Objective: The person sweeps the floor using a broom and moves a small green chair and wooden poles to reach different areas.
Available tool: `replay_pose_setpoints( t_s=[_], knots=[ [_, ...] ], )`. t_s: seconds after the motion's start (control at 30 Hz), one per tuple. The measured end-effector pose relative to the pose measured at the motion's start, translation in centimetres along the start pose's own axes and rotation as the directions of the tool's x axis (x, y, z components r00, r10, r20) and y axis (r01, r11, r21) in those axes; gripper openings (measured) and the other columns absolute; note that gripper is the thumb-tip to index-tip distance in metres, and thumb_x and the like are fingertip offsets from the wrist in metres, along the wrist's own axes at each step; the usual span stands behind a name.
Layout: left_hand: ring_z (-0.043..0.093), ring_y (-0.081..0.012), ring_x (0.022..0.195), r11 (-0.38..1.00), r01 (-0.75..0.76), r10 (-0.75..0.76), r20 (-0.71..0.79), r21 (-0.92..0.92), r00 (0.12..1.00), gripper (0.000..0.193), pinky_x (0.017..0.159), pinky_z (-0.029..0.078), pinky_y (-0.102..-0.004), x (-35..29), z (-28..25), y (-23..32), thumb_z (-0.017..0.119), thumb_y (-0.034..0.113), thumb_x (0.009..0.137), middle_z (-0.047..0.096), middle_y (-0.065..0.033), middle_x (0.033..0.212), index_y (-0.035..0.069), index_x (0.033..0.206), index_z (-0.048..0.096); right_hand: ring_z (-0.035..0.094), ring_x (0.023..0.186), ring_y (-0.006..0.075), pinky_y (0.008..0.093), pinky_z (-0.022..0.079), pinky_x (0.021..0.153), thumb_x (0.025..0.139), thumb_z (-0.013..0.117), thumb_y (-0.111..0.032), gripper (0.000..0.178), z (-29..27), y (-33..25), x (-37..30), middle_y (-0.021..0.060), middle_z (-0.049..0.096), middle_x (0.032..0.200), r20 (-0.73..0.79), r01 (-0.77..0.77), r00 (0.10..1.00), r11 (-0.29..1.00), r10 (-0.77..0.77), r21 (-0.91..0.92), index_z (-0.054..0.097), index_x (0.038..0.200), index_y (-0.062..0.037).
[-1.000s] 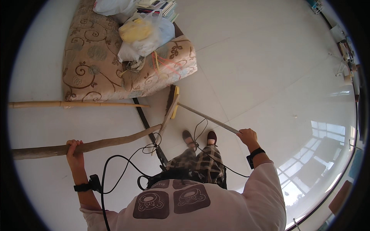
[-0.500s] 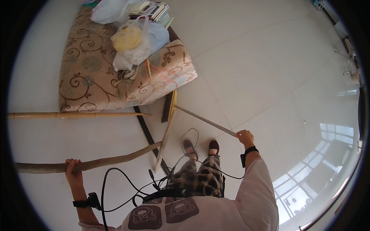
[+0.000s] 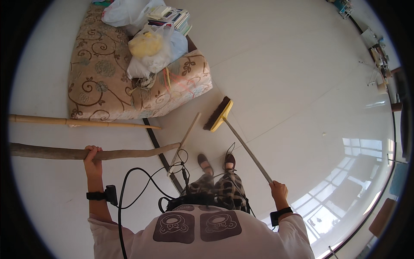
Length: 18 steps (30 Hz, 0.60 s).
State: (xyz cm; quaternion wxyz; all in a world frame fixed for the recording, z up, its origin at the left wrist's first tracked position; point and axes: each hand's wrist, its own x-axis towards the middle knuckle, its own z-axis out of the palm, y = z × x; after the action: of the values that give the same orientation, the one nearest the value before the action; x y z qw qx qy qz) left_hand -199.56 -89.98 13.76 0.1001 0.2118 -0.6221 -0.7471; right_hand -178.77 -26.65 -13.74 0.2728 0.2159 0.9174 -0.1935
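My left hand (image 3: 92, 155) is wrapped round a long wooden pole (image 3: 125, 154) on the left. A narrow wooden crosspiece (image 3: 189, 129) sits at the pole's far end, slanting in a T shape, with its lower part behind black cables. My right hand (image 3: 278, 190) is closed round the upper end of a broom's grey handle (image 3: 248, 150). The broom head (image 3: 219, 114), yellow with dark bristles, lies on the tiled floor ahead of my feet, apart from the sofa and the crosspiece.
A patterned sofa (image 3: 103, 93) carries plastic bags (image 3: 151, 49) and stacked books (image 3: 174, 19). A bamboo pole (image 3: 86, 122) crosses by its near end. Black cables (image 3: 129, 177) hang at my waist. Assorted objects line the far right wall.
The broom head has swung right, away from the sofa's corner, and my right hand has come nearer to me. My left hand and the wooden pole appear farther forward.
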Motion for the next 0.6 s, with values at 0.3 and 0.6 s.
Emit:
replay_pose_setpoints(
  t_s=[0.3, 0.6],
  knots=[
    [0.049, -0.0189, 0.078, 0.995, -0.009, 0.010, 0.011, -0.098, 1.000, 0.012, 0.081, 0.040, -0.0312, 5.5, -1.4, -3.3, 0.059, -0.003, 0.075, 0.051, -0.0036, 0.077, 0.007, 0.076, 0.053, 0.062, 0.077, 0.0309, 0.0413, 0.049, 0.069, 0.082, 0.055, -0.035, 0.025, -5.4, -9.5, 8.4, 0.0114, 0.064, 0.077, -0.031, 0.143, 0.988, 0.979, -0.149, -0.148, 0.064, 0.079, -0.0117],
    [0.050, -0.0144, 0.083, 0.995, 0.091, -0.091, -0.006, -0.040, 0.996, 0.011, 0.086, 0.034, -0.0298, 13.0, -4.8, -7.2, 0.063, 0.003, 0.074, 0.055, -0.0020, 0.079, 0.010, 0.075, 0.055, 0.064, 0.077, 0.0263, 0.0357, 0.052, 0.064, 0.083, 0.056, -0.037, 0.030, -16.3, -10.4, 9.6, 0.0102, 0.065, 0.078, -0.220, -0.092, 0.975, 0.861, -0.024, -0.501, 0.066, 0.080, -0.0087]
  ],
)
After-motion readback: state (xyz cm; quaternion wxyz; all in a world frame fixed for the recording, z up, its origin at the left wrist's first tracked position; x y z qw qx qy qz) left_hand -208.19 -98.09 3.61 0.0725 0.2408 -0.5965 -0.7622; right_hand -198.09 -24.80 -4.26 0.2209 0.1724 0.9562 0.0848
